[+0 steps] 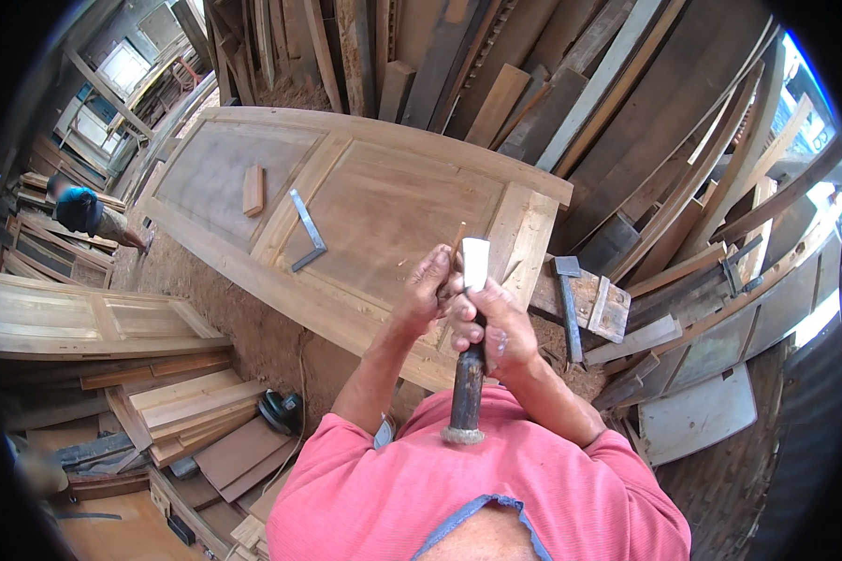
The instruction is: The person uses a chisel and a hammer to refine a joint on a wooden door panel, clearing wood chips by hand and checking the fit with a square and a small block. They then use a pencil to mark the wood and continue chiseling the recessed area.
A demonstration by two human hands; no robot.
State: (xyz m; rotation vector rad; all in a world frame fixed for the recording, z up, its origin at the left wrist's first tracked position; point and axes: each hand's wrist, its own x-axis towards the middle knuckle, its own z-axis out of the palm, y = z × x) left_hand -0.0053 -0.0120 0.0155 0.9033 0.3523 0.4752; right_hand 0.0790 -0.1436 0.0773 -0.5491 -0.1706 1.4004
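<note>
Above the near end of a wooden panelled door (402, 201), my two hands are close together. My right hand (503, 329) is closed round a wide chisel (468, 397); its bright blade points away from me and its dark handle, with a frayed butt, points back at my chest. Pinched in the fingers of my left hand (425, 290) is a thin brown pencil-like stick (458, 237), upright beside the blade. Whether blade and stick touch, I cannot tell. On the door lie a metal try square (307, 234) and a small wood block (254, 190).
A hammer (569, 304) rests on a wooden board (599, 301) at the right. Planks (496, 103) lean along the back. Another door (94, 316) and stacked boards (196, 411) stand left, near a dark green power tool (281, 411). A person (79, 208) is at the far left.
</note>
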